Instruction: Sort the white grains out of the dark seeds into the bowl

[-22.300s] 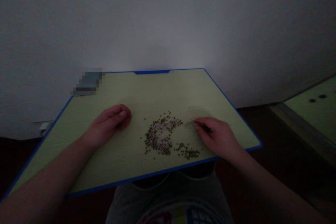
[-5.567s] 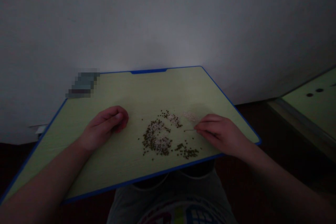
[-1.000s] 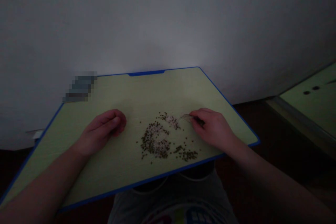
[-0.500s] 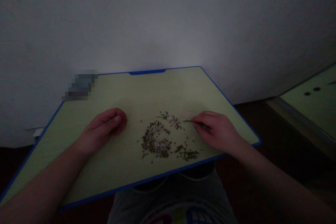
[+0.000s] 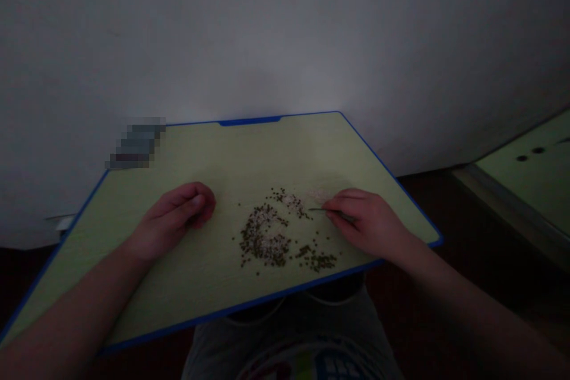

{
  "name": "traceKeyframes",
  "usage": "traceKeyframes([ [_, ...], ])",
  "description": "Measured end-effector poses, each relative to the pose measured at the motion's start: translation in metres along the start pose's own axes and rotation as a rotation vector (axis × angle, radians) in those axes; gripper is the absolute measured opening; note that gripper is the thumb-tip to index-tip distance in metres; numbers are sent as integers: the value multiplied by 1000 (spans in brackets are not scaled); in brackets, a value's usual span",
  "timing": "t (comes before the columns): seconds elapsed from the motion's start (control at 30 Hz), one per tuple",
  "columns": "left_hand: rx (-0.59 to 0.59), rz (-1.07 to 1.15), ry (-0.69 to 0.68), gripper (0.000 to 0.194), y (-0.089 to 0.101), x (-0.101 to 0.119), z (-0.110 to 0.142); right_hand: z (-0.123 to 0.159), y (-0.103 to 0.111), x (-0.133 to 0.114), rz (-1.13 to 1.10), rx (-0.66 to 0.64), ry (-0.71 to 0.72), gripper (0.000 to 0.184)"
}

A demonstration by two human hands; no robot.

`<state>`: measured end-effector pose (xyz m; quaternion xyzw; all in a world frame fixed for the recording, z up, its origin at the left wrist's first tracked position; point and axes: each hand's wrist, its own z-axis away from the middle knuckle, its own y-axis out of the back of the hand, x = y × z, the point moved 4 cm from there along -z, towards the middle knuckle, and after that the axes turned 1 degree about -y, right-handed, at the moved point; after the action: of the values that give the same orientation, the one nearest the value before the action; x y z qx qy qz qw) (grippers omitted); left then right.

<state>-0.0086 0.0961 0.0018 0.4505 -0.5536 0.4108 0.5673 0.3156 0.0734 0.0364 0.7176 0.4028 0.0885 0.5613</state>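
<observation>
A pile of mixed dark green beans and white grains (image 5: 267, 236) lies on a pale green board with a blue rim (image 5: 249, 154). A small heap of white grains (image 5: 319, 195) sits apart at the right. My right hand (image 5: 367, 222) pinches thin tweezers (image 5: 317, 209), whose tips point left between the small heap and the pile. My left hand (image 5: 176, 217) rests on the board left of the pile, fingers curled into a loose fist with nothing seen in them.
The board lies across my lap against a white wall. A blurred grey object (image 5: 136, 143) sits at its far left corner. Another green surface with dark holes (image 5: 529, 160) stands at the right. The room is dim.
My right hand drew back from the far side of the pile, then its tweezer tips edged left toward the pile again. The left hand stayed put.
</observation>
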Motion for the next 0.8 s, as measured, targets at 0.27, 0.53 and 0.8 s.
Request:
traceKeyframes([
  [0.27, -5, -23, -18, 28, -2, 2, 0, 1, -1, -1, -26, -7, 1, 17],
  [0.53, 4, -51, 2, 29, -1, 3, 0, 2, 0, -5, -79, -54, 33, 18],
  [0.8, 7, -41, 6, 29, -3, 3, 0, 5, 0, -6, -64, -48, 38, 17],
])
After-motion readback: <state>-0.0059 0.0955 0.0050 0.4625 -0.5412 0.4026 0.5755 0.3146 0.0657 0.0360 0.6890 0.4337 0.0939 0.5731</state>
